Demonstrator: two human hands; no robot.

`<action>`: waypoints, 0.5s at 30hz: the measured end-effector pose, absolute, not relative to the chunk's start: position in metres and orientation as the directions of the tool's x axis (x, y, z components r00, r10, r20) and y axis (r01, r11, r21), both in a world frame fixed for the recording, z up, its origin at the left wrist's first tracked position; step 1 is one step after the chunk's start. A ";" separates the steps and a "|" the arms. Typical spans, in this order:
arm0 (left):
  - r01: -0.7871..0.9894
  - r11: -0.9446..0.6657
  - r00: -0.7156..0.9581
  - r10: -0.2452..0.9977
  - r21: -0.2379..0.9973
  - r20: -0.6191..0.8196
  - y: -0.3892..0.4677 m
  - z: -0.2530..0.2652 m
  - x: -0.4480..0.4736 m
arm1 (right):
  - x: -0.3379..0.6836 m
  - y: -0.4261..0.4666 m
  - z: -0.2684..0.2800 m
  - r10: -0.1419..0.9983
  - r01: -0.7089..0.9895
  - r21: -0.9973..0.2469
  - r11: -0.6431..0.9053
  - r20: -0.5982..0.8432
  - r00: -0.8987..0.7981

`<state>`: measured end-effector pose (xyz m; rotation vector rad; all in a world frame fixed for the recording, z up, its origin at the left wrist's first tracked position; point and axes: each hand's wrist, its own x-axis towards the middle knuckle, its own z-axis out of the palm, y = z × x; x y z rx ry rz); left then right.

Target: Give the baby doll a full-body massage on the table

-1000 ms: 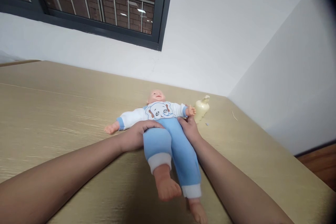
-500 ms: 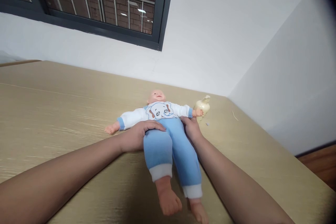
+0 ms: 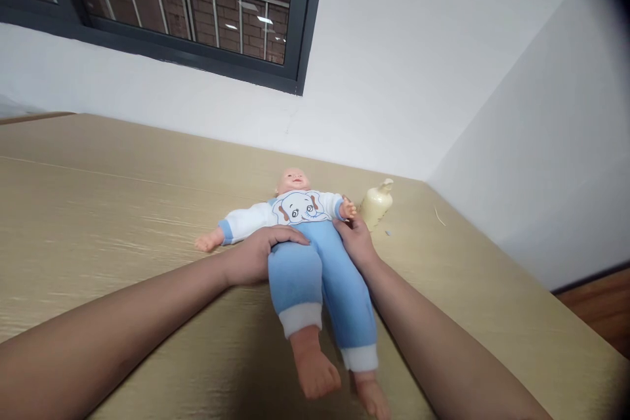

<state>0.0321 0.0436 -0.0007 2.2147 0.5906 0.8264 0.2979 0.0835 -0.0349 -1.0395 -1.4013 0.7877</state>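
Observation:
A baby doll point(image 3: 319, 256) lies on its back on the wooden table point(image 3: 147, 210), feet toward me. It wears blue trousers and a white top with an elephant face on the chest. My left hand point(image 3: 260, 249) grips the doll at the hip and upper thigh, thumb across the trousers and the other fingers hidden behind the leg. On the other side, my right hand point(image 3: 358, 239) is closed around the doll's waist, its thumb on the blue cloth, close under the doll's small hand. Most of its fingers are out of sight.
A cream-coloured bottle point(image 3: 377, 203) with a bent top stands just beyond my right hand. Near it lie a small bluish scrap point(image 3: 388, 233) and a thin pale strand point(image 3: 439, 216). A white wall point(image 3: 384, 79) and a barred window point(image 3: 221, 6) border the table's far side.
The doll's arm on the right has bent inward, away from the bottle, so more of the bottle shows. My right hand has shifted slightly around the waist; my left hand stays put.

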 end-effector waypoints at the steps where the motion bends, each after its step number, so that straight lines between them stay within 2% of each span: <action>1: 0.171 -0.657 0.694 0.610 0.734 0.384 0.044 -0.001 0.032 | 0.298 0.083 -0.034 0.922 0.133 -0.917 0.376 0.385 0.047; 4: 0.182 -0.647 0.690 0.620 0.740 0.373 0.044 0.000 0.033 | 0.298 0.083 -0.034 0.928 0.128 -0.923 0.364 0.371 0.035; 11: 0.178 -0.659 0.691 0.612 0.731 0.383 0.042 0.004 0.033 | 0.300 0.082 -0.035 0.948 0.261 -0.929 0.262 0.298 0.109; 15: 0.170 -0.685 0.699 0.591 0.709 0.403 0.041 0.004 0.033 | 0.300 0.081 -0.033 0.943 0.301 -0.918 0.257 0.306 0.130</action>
